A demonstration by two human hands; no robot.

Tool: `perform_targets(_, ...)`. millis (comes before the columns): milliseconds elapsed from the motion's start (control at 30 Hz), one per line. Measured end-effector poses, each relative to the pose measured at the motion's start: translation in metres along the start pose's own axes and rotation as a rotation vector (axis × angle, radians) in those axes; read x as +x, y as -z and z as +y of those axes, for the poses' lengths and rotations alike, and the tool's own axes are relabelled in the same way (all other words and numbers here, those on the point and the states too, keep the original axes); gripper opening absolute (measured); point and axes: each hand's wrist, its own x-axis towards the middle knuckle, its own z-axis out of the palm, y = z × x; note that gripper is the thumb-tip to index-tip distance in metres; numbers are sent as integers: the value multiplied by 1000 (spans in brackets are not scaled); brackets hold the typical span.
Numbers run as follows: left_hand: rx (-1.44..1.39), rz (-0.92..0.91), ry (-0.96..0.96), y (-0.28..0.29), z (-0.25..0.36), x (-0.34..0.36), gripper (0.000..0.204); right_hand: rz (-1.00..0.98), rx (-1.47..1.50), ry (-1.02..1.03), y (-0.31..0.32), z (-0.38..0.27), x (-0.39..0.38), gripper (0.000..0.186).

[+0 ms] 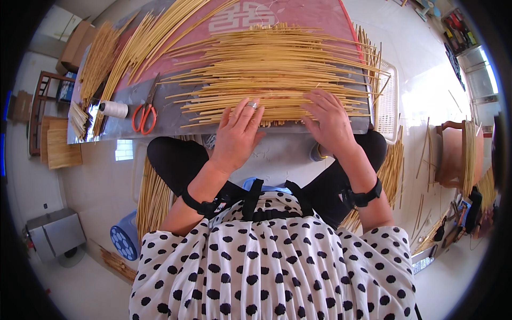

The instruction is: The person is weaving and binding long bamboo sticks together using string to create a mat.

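A wide layer of thin yellow straw stalks (pixel 277 58) lies crosswise on the table before me, the ends uneven on both sides. My left hand (pixel 238 128), a ring on one finger, rests its outstretched fingers on the near stalks. On the same near edge, to the right, lies my right hand (pixel 332 114) with its fingers extended over the stalks. Neither hand shows anything gripped, though the fingertips' undersides are hidden. Left of the layer are orange-handled scissors (pixel 145 113), blades pointing away, and a spool of white thread (pixel 114 109).
The table (pixel 176 114) has a red and grey cover. Bundles of stalks (pixel 133 48) lie at its far left. A white basket (pixel 388 101) stands off its right edge. More stalks (pixel 152 197) are beside my left leg, near a blue plastic stool (pixel 125 234).
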Motion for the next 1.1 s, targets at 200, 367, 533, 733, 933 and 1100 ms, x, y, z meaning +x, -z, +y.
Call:
perform_targets(200, -7, -234, 50, -2, 9, 2, 79, 53, -31, 5, -18, -2, 51, 26)
perform_targets(367, -8, -273, 57, 1, 14, 2, 81, -68, -169, -169, -41, 1, 91, 45)
perform_targets(533, -22, -305, 62, 5, 14, 3, 86, -120, -265, -229, -65, 15, 125, 59)
perform_targets(733, -31, -345, 52, 6, 11, 3, 86, -145, -281, -281, -78, 26, 149, 68)
perform_targets(933, -48, -367, 49, 28, -1, 27, 78, -190, -257, -332, -83, 32, 149, 70)
perform_targets(1100, 30, -71, 117, 21, -48, 121, 63, -194, -248, -347, -80, 36, 145, 69)
